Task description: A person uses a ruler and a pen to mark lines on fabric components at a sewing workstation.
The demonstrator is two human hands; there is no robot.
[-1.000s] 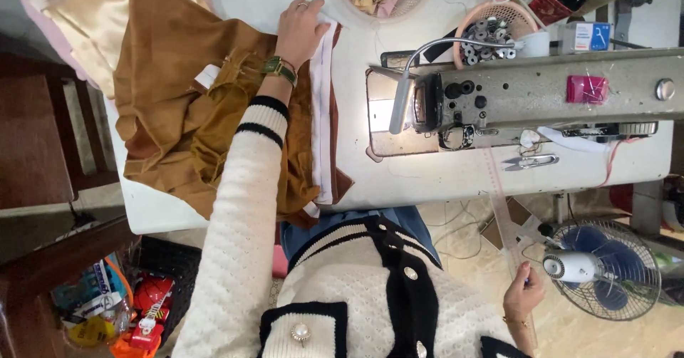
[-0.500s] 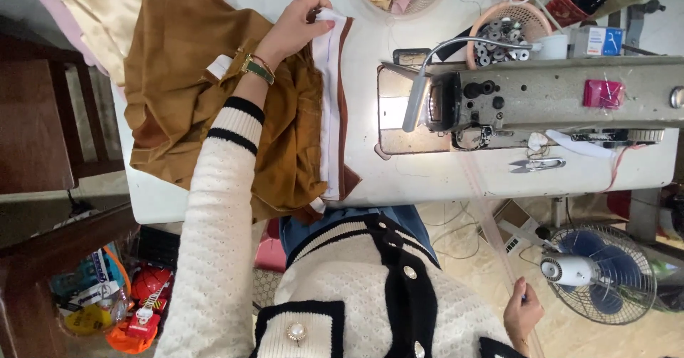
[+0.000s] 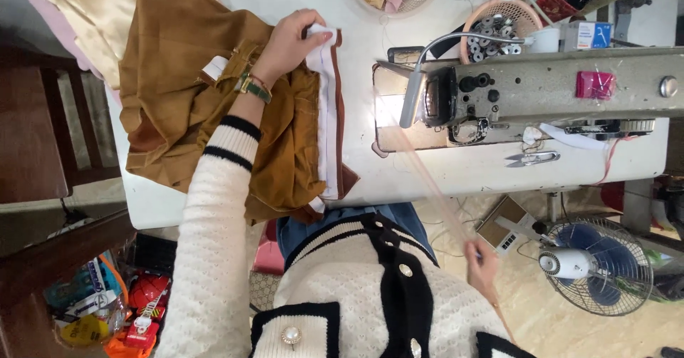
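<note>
Left hand (image 3: 288,43) flat on brown garment (image 3: 185,101)

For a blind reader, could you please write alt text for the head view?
A left hand pins brown fabric with a white lining on a white table; the right hand pulls a thin pale strip beside a grey sewing machine.
</note>
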